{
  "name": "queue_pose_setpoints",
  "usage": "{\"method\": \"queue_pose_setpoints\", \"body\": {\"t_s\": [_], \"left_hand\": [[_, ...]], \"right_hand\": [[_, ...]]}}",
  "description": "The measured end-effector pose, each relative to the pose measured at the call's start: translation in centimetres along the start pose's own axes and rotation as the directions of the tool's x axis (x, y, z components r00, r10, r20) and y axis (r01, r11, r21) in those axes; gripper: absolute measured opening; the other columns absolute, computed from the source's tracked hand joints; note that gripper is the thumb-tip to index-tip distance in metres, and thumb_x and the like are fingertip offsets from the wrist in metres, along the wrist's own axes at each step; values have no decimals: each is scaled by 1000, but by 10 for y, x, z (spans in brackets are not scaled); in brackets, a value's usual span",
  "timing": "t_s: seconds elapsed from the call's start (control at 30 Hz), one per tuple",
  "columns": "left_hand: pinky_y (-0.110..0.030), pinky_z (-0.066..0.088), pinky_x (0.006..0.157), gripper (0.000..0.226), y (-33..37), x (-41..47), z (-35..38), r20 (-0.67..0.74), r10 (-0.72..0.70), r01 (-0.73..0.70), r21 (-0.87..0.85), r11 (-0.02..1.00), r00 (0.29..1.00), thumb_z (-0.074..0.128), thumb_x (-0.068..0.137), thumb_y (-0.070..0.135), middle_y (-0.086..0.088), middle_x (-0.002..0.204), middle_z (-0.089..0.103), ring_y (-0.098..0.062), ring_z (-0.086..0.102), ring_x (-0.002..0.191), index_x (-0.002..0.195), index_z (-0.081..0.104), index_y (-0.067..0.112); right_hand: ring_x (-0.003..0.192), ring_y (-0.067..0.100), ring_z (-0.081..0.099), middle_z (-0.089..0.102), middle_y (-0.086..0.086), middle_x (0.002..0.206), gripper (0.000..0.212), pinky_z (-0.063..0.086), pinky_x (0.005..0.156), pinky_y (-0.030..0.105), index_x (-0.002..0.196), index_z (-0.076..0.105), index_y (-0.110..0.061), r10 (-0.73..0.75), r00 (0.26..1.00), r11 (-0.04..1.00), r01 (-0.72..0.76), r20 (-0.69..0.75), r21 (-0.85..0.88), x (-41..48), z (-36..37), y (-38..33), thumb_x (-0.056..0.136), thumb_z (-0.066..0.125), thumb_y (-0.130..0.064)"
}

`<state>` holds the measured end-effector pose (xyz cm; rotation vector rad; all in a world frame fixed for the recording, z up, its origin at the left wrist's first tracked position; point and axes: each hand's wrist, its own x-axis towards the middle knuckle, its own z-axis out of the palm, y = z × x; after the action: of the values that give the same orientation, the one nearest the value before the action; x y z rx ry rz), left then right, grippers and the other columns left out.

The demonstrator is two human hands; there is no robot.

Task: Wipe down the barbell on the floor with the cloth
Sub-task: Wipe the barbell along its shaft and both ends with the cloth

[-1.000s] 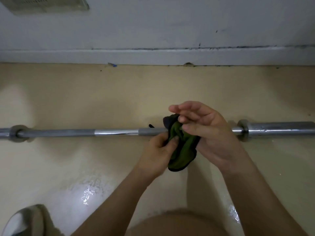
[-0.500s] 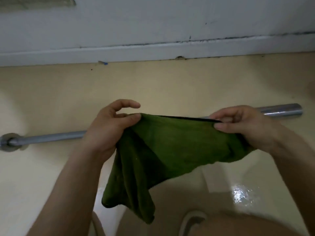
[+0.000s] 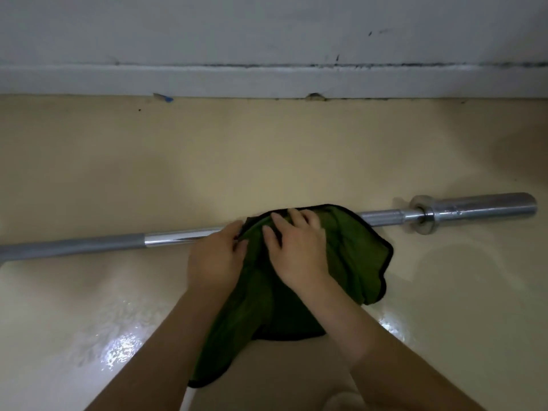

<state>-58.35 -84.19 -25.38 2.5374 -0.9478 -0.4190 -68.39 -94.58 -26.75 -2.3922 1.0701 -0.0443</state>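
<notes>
The barbell (image 3: 184, 237) lies along the cream floor (image 3: 267, 161), its grey shaft running out to the left of the hands and turning to bright chrome just before it meets them. The left hand (image 3: 216, 256) sits over the shaft, fingers curled on the left edge of the green cloth (image 3: 355, 256), pinching it there. Just beside it, almost touching, the right hand (image 3: 296, 250) lies on top of the cloth with fingers spread flat, pressing it down where the bar passes underneath (the bar itself is hidden under the fabric at that spot). The cloth drapes over the shaft and trails back between the forearms. To the right of the hands the shaft reappears, ending in a collar and the thick sleeve (image 3: 480, 206). Beyond the hands stands a white baseboard (image 3: 267, 81).
</notes>
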Motion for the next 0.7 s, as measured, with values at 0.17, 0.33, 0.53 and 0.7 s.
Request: {"method": "queue_pose_setpoints", "body": {"t_s": [0.17, 0.33, 0.53, 0.7], "left_hand": [[-11, 28, 50, 22, -1, -5, 2, -1, -27, 26, -141, 990, 1000, 50, 87, 13, 8, 61, 60, -11, 54, 58, 77, 60, 30], [-35, 44, 61, 42, -28, -2, -1, 9, 205, -203, 179, 963, 979, 50, 81, 11, -15, 87, 57, -33, 54, 78, 121, 61, 11], [-36, 42, 50, 40, -31, 11, -4, 98, 189, -211, 358, 909, 977, 70, 75, 2, -15, 76, 52, -35, 52, 67, 114, 64, 10], [-33, 36, 48, 30, -15, 17, -1, 121, 168, -203, 397, 895, 978, 66, 71, -1, -16, 77, 52, -36, 51, 69, 100, 66, 5]], "right_hand": [[125, 23, 37, 51, -4, 136, 44, 31, 91, 43, 138, 38, -27, -208, 971, 977, 212, 115, -21, 8, 15, -30, 98, 31, -42], [128, 27, 36, 39, 0, 147, 56, 28, 96, 43, 145, 27, -29, -294, 929, 908, 345, 226, -239, 10, 0, 2, 92, 45, -26], [112, 29, 54, 60, 0, 129, 56, 47, 87, 39, 127, 56, -22, -127, 991, 948, 112, -34, -300, -5, -43, 83, 74, 43, -12], [115, 30, 45, 58, 7, 118, 35, 42, 86, 34, 117, 56, -13, -36, 991, 984, 58, 128, -171, 11, -18, 0, 82, 52, -8]]}}
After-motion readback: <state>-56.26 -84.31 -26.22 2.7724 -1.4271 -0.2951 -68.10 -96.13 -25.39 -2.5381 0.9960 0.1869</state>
